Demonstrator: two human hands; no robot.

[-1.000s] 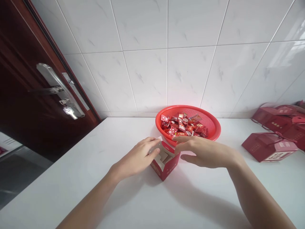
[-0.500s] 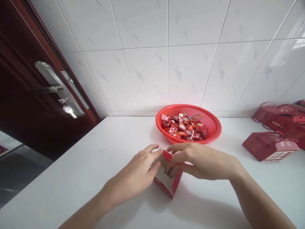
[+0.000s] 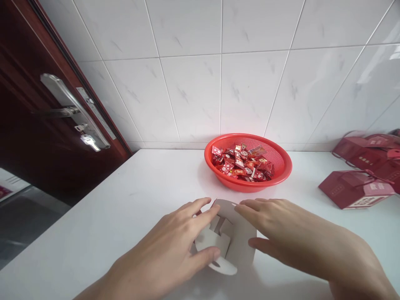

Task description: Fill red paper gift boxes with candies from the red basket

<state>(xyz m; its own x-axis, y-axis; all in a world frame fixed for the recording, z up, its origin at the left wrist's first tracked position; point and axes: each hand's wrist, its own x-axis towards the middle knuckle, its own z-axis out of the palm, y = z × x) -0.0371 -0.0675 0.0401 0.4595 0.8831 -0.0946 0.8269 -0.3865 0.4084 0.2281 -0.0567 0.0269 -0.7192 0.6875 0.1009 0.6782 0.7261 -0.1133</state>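
A small cardboard gift box (image 3: 243, 237) sits on the counter in front of me, its top open. The pale inner faces of its spread flaps show, and folded tabs cover part of its bottom. My left hand (image 3: 179, 237) holds its left side, with the thumb over the near flap, which has a slot, and the fingers at the far left edge. My right hand (image 3: 281, 231) lies along the right flap with straight fingers at its upper edge and the thumb apart, at the flap's side. Its lower fingers are hidden.
A red plastic basket (image 3: 283, 173) of wrapped candies (image 3: 239, 162) stands behind the box, near the tiled wall (image 3: 190, 96). Several folded dark red boxes (image 3: 340, 189) with cords are at the right. On the left is a brown door (image 3: 21, 100) with keys in its lock.
The box's flaps have spread outward, so more of the pale inside shows. My hands have moved apart and slightly nearer to me, the right one further to the right.
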